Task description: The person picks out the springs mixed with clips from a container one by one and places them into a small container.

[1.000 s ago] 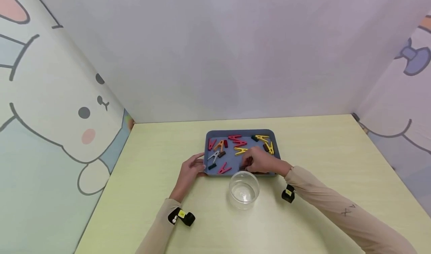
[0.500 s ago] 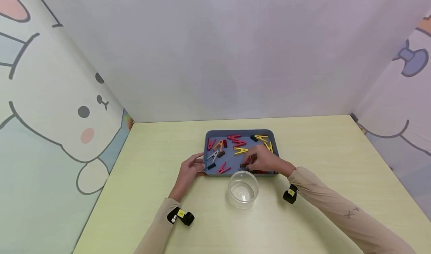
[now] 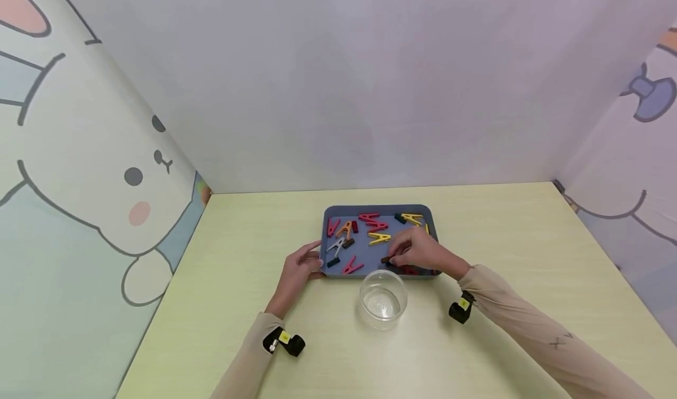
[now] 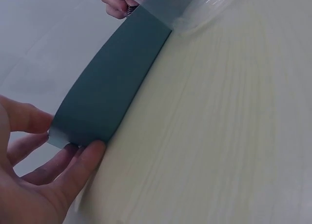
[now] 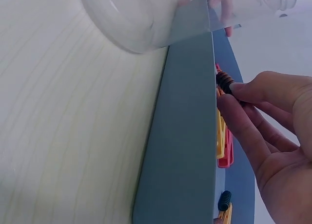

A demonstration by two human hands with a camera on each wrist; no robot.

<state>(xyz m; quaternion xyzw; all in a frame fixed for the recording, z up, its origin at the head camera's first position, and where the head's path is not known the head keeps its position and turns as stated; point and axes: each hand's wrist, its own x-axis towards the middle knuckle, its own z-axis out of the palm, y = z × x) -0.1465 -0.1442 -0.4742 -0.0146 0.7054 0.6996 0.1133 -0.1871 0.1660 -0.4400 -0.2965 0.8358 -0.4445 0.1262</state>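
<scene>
A grey-blue tray [image 3: 327, 212] [image 4: 100, 83] [image 5: 185, 131] holds red, yellow, orange and pale clips and small dark ribbed pieces. My left hand [image 3: 296, 272] [image 4: 44, 177] grips the tray's left end, thumb low against its wall and fingers round the corner. Inside the tray's front right part, my right hand [image 3: 420, 251] [image 5: 275, 131] pinches a dark ribbed piece [image 3: 386, 260] [image 5: 224, 81] between thumb and index finger. That hand hides some of the clips beneath it. A yellow clip [image 3: 379, 238] lies just left of it.
A clear round container [image 3: 383, 299] [image 4: 200, 12] [image 5: 141, 19] stands on the pale table [image 3: 254, 234] in front of the tray. White walls with cartoon drawings rise at left and right, and a plain wall is behind.
My right hand has shifted slightly to the right within the tray, and the ribbed piece at its fingertips has turned and moved a little. My left hand has stayed at the tray's end.
</scene>
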